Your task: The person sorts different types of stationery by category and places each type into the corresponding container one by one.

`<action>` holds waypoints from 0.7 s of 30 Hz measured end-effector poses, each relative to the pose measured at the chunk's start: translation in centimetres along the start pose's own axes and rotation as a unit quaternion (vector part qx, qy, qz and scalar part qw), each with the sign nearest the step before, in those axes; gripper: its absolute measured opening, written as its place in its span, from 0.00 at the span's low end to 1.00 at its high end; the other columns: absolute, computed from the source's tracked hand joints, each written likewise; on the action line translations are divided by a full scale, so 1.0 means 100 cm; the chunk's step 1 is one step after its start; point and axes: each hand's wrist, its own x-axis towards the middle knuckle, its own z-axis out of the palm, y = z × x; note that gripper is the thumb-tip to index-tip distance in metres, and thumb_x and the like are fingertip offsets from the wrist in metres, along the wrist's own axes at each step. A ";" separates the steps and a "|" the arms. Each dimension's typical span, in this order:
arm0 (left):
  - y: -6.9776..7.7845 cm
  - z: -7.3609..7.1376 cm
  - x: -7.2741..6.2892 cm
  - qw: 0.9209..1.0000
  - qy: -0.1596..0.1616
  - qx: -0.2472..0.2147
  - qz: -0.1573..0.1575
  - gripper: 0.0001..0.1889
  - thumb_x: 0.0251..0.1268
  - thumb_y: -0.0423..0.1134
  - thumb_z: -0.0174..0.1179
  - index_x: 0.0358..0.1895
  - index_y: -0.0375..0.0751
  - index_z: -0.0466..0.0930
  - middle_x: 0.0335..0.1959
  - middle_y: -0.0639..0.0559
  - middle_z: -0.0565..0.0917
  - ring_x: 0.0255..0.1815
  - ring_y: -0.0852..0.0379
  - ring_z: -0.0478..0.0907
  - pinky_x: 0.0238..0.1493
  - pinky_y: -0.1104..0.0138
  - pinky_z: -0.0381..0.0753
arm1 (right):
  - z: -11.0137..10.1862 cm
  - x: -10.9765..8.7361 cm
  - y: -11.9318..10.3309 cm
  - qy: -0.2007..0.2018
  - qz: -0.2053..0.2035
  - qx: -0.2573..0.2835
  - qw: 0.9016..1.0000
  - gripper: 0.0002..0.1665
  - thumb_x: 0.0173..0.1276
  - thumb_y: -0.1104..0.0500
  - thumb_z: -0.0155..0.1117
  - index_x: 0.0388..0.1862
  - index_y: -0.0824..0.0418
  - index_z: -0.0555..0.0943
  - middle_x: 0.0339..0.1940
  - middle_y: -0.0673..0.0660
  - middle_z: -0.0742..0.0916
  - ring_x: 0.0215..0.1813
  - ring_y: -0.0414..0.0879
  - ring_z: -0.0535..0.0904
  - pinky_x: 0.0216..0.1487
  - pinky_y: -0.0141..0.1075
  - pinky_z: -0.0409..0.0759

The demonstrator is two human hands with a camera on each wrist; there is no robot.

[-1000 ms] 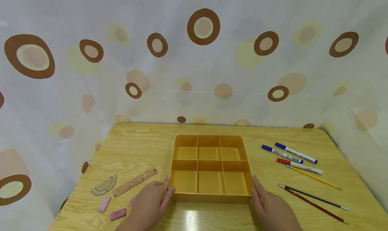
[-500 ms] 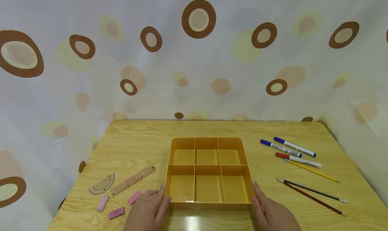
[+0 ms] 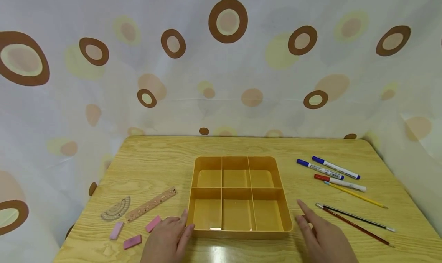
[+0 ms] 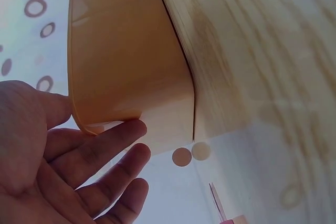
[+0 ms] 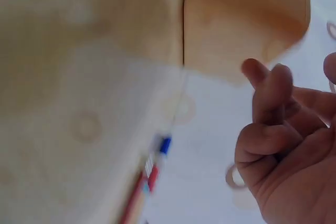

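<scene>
An orange tray (image 3: 238, 234) with several compartments stands on the table, with nothing in its compartments. My left hand (image 3: 165, 238) is at its near left corner; in the left wrist view the thumb meets the rim and the fairly straight fingers (image 4: 126, 132) touch the outer wall. To the right of the tray, my right hand (image 3: 326, 236) is a little apart from it, holding nothing. Its fingers are loosely bent in the right wrist view, with the tray's wall (image 5: 236, 30) beyond them.
Left on the table (image 3: 159, 152) lie a protractor (image 3: 116, 209), a ruler (image 3: 152, 204) and erasers (image 3: 132, 242). Right lie blue-capped markers (image 3: 336, 167), a red-capped marker (image 3: 340, 182), a yellow pencil (image 3: 359, 196) and two brown and black pencils (image 3: 357, 226). A patterned curtain (image 3: 221, 83) hangs behind.
Between the two earlier frames, both hands brought the tray nearer. Since then the right hand has let go and shifted right, away from the wall. My left hand stays at the tray's corner.
</scene>
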 end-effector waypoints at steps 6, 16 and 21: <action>-0.002 -0.001 -0.001 1.000 0.005 0.004 0.009 0.19 0.71 0.45 0.67 0.55 0.33 0.88 0.33 0.54 0.92 0.37 0.60 0.86 0.40 0.66 0.87 | -0.040 0.035 0.053 0.059 -0.039 -0.054 0.996 0.27 0.85 0.50 0.51 0.71 0.67 0.76 0.40 0.59 0.89 0.20 0.36 0.66 0.19 0.35 0.64; 0.003 -0.007 0.003 0.999 -0.037 -0.007 -0.039 0.20 0.70 0.45 0.68 0.57 0.34 0.87 0.38 0.53 0.93 0.40 0.59 0.87 0.44 0.64 0.88 | -0.079 0.113 0.173 -0.056 -0.017 -0.162 0.985 0.33 0.87 0.50 0.46 0.76 0.74 0.64 0.50 0.81 0.82 0.55 0.76 0.75 0.41 0.61 0.80; 0.003 -0.007 0.003 0.998 -0.044 -0.016 -0.040 0.21 0.69 0.45 0.68 0.57 0.33 0.87 0.38 0.53 0.93 0.40 0.59 0.87 0.43 0.63 0.88 | -0.084 0.130 0.199 -0.090 -0.010 -0.178 0.980 0.34 0.87 0.49 0.44 0.74 0.76 0.65 0.51 0.80 0.83 0.58 0.78 0.74 0.48 0.67 0.77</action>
